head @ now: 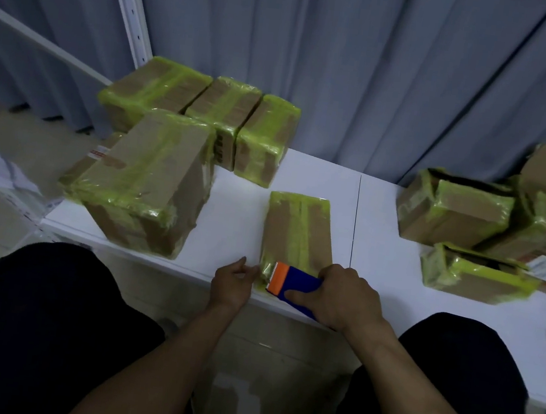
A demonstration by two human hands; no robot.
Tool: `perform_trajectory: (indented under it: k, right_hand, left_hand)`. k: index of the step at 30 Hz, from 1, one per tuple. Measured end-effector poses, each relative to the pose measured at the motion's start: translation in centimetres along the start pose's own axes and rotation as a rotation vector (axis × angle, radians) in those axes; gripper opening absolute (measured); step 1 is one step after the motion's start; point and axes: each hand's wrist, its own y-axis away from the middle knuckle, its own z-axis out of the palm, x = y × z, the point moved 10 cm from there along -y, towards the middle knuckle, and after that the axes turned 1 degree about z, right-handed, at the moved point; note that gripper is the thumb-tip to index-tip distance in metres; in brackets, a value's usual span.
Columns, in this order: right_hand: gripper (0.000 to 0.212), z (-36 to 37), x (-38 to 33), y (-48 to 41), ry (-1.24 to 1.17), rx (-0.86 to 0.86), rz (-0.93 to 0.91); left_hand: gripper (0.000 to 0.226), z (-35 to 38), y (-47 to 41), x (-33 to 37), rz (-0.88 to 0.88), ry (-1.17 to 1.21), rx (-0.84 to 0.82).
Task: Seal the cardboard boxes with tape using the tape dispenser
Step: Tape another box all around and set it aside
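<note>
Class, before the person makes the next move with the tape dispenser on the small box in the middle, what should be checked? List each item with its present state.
1. Tape dispenser firmly held: ok, the right hand grips its blue body.
2. Dispenser's orange end at the near end of the small box: ok.
3. Box steadied: ok, the left hand is at its near left corner; whether it pinches tape, cannot tell.
4. Box well back from the edge of the table: not ok, its near end lies right at the edge.
5. Tape cut from the roll: cannot tell, the dispenser hides it.
6. All boxes sealed: not ok, the open box at right is unsealed.
</note>
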Motion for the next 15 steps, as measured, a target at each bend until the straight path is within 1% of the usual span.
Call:
perform_trajectory:
  k: [3, 5, 7, 8, 11, 15]
  right_hand:
    - [0.076, 0.1, 0.2, -0.2, -0.017, -0.02, 0.009]
    - [0.076, 0.2, 0.2, -0.3, -0.03, -0.03, 0.004]
    - [0.078, 0.3, 0.3, -0.4, -0.034, -0.033, 0.003]
    - [0.078, 0.4, 0.3, -0.4, -0.031, -0.033, 0.003]
    - [0.077, 0.4, 0.4, -0.6, -0.034, -0.049, 0.01]
    - [0.078, 0.2, 0.4, -0.6, -0.036, -0.062, 0.009]
  left_hand:
    - [0.059, -1.4, -0.1, 0.4, 0.056, -0.088, 0.093]
    - [0.044, -1.7, 0.1, 1.0, 0.125, -0.07, 0.107]
    - [0.026, -0.7, 0.6, 1.5, 0.194, -0.065, 0.045]
    - [0.024, 0.0, 0.9, 1.6, 0.218, -0.067, -0.001]
    - [0.03, 1.3, 1.9, 1.7, 0.258, -0.119, -0.116]
    - [0.04, 2.8, 2.6, 1.6, 0.354, -0.304, -0.301]
